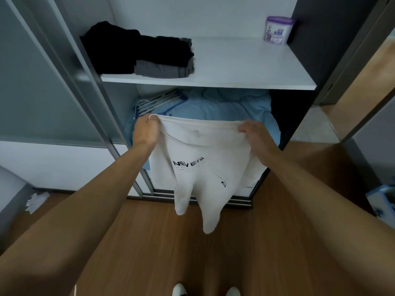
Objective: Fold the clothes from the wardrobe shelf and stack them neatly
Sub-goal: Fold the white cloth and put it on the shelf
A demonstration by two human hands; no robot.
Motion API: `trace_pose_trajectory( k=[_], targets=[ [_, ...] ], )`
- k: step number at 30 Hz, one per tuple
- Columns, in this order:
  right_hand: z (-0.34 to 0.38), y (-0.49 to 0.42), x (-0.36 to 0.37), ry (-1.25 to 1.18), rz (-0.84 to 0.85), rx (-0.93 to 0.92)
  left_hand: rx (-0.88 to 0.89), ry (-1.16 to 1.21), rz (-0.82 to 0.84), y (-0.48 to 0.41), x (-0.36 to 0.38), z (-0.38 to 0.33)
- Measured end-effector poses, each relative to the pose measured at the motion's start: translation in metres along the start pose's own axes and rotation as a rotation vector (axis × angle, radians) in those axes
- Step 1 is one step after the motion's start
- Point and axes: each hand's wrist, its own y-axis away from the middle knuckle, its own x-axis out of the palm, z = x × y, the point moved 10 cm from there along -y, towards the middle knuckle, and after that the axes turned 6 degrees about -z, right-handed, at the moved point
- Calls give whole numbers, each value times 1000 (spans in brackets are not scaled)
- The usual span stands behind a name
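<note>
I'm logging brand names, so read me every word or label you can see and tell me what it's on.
"NEVER": black print on the white T-shirt.
Smaller lines under it: too blurred to read.
Label on the purple-lidded round tub: too blurred to read.

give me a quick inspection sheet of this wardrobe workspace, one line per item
surface: white shelf, right part bare.
job's things: white t-shirt with dark print, held up by its top edge in front of the wardrobe, hanging free; folded dark clothes stacked at the shelf's left.
clutter: purple-lidded tub at the shelf's back right; hangers and blue bedding in the lower compartment.
hands: left hand and right hand each pinch one top corner of the t-shirt.
cables: nothing seen.
surroundings: wood floor, sliding door at left, white scraps by the wall.
</note>
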Motion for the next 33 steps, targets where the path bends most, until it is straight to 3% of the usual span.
trace_pose_trajectory(
  k=[3,5,10,12,16,20,23,28,33],
  targets=[
    [12,14,7,256,95,-256,0,44,-33,2,-4,6],
    [12,23,8,330,162,-318,18,86,-7,4,-4,10],
    [-8,33,8,377,342,-202,-40,107,97,9,-6,27],
    [-11,30,-1,421,285,-173,-59,118,209,13,-2,35],
    [2,19,-28,487,-47,-213,26,64,558,31,20,40],
    [1,19,-40,514,-179,-203,139,-204,735,47,32,39],
    [-6,21,-49,475,-223,-168,192,-293,704,46,35,37],
    [-33,29,-62,236,-293,61,163,-45,482,41,30,17],
    [-64,52,-38,-25,-337,324,68,27,538,70,67,10]
  ],
)
